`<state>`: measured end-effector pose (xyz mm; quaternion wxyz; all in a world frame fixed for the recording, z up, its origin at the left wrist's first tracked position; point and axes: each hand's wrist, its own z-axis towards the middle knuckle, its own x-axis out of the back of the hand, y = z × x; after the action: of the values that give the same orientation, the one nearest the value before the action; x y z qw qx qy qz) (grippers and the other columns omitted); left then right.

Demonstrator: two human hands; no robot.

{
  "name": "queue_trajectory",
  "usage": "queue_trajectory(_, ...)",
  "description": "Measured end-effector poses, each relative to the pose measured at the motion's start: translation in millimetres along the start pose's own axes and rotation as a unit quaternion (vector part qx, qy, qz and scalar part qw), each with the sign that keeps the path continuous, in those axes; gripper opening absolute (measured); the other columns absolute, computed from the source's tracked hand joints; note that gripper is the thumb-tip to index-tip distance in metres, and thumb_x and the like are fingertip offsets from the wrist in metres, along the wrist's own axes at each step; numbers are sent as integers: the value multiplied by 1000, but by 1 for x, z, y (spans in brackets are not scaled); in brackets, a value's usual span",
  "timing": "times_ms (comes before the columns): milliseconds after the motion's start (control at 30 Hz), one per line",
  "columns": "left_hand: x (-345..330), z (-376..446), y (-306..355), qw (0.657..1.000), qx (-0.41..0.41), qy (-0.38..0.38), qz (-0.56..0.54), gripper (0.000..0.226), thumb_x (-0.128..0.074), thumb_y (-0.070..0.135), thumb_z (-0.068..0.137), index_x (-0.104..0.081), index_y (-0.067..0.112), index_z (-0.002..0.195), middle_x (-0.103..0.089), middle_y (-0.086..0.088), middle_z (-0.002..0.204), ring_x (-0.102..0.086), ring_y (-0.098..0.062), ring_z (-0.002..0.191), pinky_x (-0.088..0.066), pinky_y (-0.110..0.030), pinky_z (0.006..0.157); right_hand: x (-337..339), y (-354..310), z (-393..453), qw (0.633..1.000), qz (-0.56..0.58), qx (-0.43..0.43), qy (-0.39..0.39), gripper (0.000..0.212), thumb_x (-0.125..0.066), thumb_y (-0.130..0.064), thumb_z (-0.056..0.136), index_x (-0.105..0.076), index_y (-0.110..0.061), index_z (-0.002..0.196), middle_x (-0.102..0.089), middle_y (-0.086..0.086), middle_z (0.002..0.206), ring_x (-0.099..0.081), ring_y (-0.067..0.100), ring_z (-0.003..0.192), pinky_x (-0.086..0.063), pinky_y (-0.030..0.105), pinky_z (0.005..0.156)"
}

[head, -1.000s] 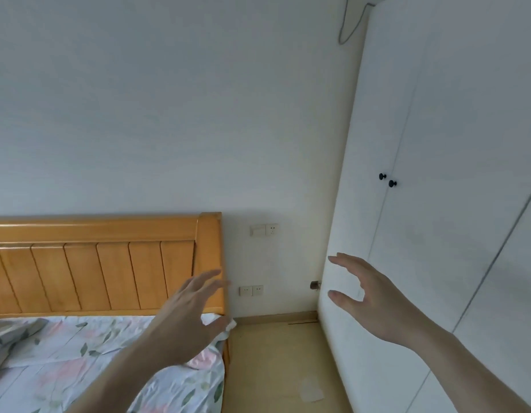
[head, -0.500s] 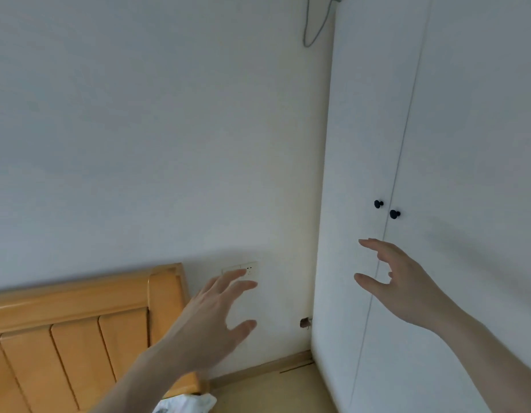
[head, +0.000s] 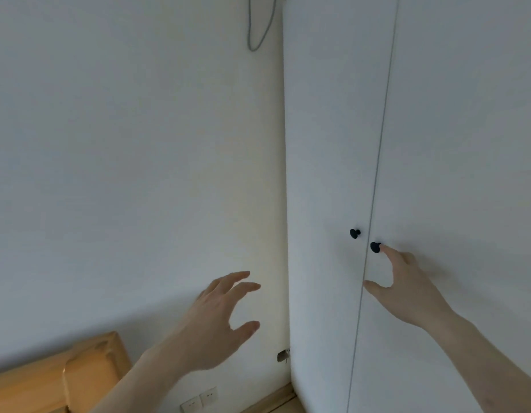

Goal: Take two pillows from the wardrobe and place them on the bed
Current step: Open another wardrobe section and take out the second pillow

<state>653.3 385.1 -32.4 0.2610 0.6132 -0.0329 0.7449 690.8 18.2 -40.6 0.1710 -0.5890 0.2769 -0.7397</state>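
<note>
A tall white wardrobe [head: 455, 144] fills the right side, both doors closed. Two small black knobs sit beside the door seam: the left knob [head: 354, 233] and the right knob [head: 375, 247]. My right hand [head: 407, 290] is raised in front of the right door, fingers spread, with the index fingertip touching the right knob. My left hand [head: 216, 320] hovers open in front of the wall, left of the wardrobe, holding nothing. No pillow is in view. Of the bed, only a corner of the wooden headboard [head: 58, 377] shows at the bottom left.
A plain white wall [head: 133, 162] takes up the left and middle. Wall sockets [head: 198, 399] sit low near the skirting board. A grey cable [head: 259, 28] loops down at the top beside the wardrobe. A small metal fitting [head: 283, 355] sticks out at the wardrobe's left edge.
The view has tilted up and turned right; the bed has dropped almost out of sight. Both hands have risen toward the wardrobe, and my right index finger has reached the right knob.
</note>
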Motion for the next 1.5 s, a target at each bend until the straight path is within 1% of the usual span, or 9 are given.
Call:
queue_trajectory(133,-9,52,-3,998,-58,-4,-16,62,-57,58,95,-34,47,151,-14,32,162,-16,3,150,-21,-24,122,-3,-1,25,998,-57,-32,3,88,-71,-48,89,-22,-32,159,-40,-1,151,-53,26,130,-48,39,101)
queue_trajectory(300,-22,108,-23,992,-118,-8,-41,61,-60,56,94,-35,48,150,-16,32,162,-18,4,149,-23,-23,120,-11,-17,55,992,-114,-56,8,77,-67,-49,92,-33,-21,155,-43,-5,153,-49,23,137,-44,37,110)
queue_trajectory(467,-36,163,-64,982,-175,-18,-68,60,-59,58,93,-36,50,148,-15,35,160,-18,6,147,-22,-21,119,-28,-33,75,973,-189,-97,85,47,-64,-44,94,-56,-18,132,-57,-2,132,-57,19,121,-48,34,100)
queue_trajectory(733,-65,214,-107,963,-233,-63,-119,59,-61,57,92,-37,52,146,-15,39,157,-18,8,146,-25,-22,118,-49,-66,65,958,-197,-163,133,29,-62,-35,93,-59,-22,119,-59,-8,124,-62,17,108,-52,32,89)
queue_trajectory(900,-75,223,-111,946,-272,-92,-148,58,-62,54,94,-38,51,146,-16,38,157,-19,7,146,-26,-23,118,-69,-96,35,953,-207,-167,145,22,-61,-35,91,-59,-24,110,-62,-10,117,-66,19,102,-54,35,86)
queue_trajectory(1067,-73,219,-111,930,-306,-107,-175,59,-65,50,94,-40,48,147,-20,36,158,-21,6,145,-26,-18,113,-90,-129,-18,953,-209,-165,147,15,-60,-38,89,-55,-29,101,-62,-16,105,-66,15,86,-55,34,77)
queue_trajectory(1233,-75,209,-102,912,-340,-122,-192,59,-67,49,92,-43,46,147,-25,30,159,-25,0,147,-29,-27,118,-100,-159,-76,953,-207,-163,152,14,-61,-40,88,-52,-33,95,-55,-22,92,-63,10,78,-56,33,75)
queue_trajectory(1367,-77,199,-82,895,-382,-128,-194,59,-68,50,92,-45,45,146,-28,27,160,-28,-5,147,-30,-30,118,-94,-185,-127,947,-199,-207,146,14,-61,-46,88,-56,-33,91,-62,-21,89,-63,6,84,-55,29,78)
queue_trajectory(1500,-80,191,-58,872,-430,-126,-200,59,-70,48,91,-47,44,145,-31,24,160,-33,-9,145,-32,-30,114,-77,-212,-179,926,-198,-291,136,27,-60,-61,87,-67,-35,88,-67,-26,88,-68,3,84,-47,18,68)
